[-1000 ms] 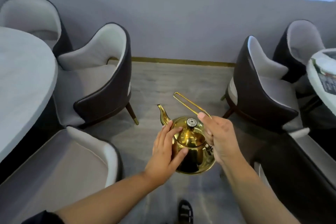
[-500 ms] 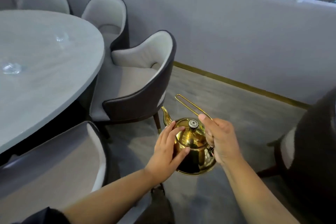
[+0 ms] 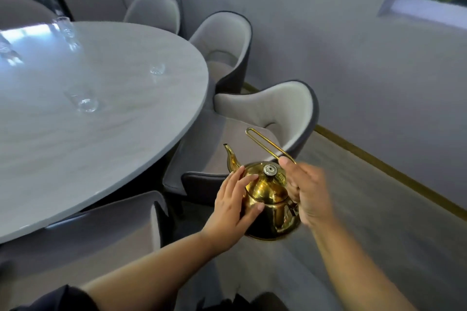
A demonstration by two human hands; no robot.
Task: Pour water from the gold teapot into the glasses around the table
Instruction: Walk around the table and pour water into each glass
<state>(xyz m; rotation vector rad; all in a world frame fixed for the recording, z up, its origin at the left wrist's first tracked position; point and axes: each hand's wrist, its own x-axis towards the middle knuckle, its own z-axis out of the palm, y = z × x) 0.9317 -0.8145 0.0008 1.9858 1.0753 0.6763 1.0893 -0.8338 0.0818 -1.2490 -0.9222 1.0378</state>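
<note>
The gold teapot [image 3: 271, 199] is held in the air over the floor, right of the round grey table [image 3: 108, 139], spout pointing up and left. My right hand [image 3: 307, 192] grips its thin wire handle. My left hand [image 3: 233, 203] rests flat against the pot's left side, fingers spread. Clear glasses stand on the table: one [image 3: 84, 101] nearest me, a small one [image 3: 157, 69] toward the right rim, a tall one [image 3: 66, 30] at the far side, and another [image 3: 7, 52] at the left border.
Grey padded chairs ring the table: one [image 3: 267, 118] directly behind the teapot, one [image 3: 225, 50] farther back, one [image 3: 154, 10] at the far side, one [image 3: 106, 230] right below the table edge near me. A wall with a gold floor strip [image 3: 391, 174] runs on the right.
My view has swung left, bringing the table and its glasses into sight. The teapot stays in both hands with the same grip.
</note>
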